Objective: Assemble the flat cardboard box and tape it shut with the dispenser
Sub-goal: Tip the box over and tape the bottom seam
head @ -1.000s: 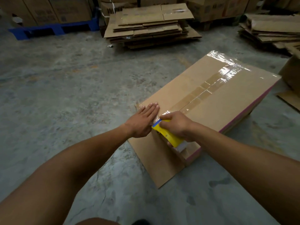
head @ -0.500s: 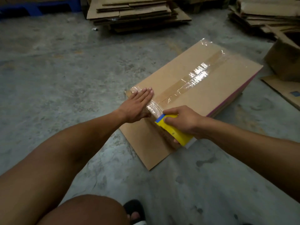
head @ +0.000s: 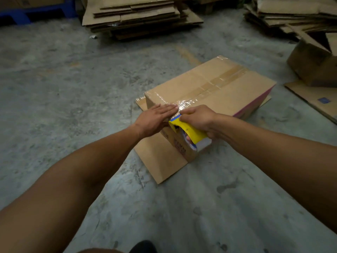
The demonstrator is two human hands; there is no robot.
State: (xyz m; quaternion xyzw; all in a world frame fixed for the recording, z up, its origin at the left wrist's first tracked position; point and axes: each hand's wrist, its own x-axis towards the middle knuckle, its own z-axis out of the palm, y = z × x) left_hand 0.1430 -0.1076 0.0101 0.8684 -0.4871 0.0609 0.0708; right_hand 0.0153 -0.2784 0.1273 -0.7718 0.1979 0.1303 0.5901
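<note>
Cardboard box (head: 228, 92) sits centre-right of frame on the concrete floor (head: 73, 92), top seam covered by clear tape (head: 215, 84). One flap (head: 160, 157) lies flat on the floor at its near end. Left hand (head: 155, 119) flat, fingers straight and together, pressing the tape at the near top edge. Right hand (head: 198, 119) curled round the yellow tape dispenser (head: 187, 131), just beside the left fingertips. Flattened cardboard stack (head: 138, 15) upper centre; more piles upper right.
</note>
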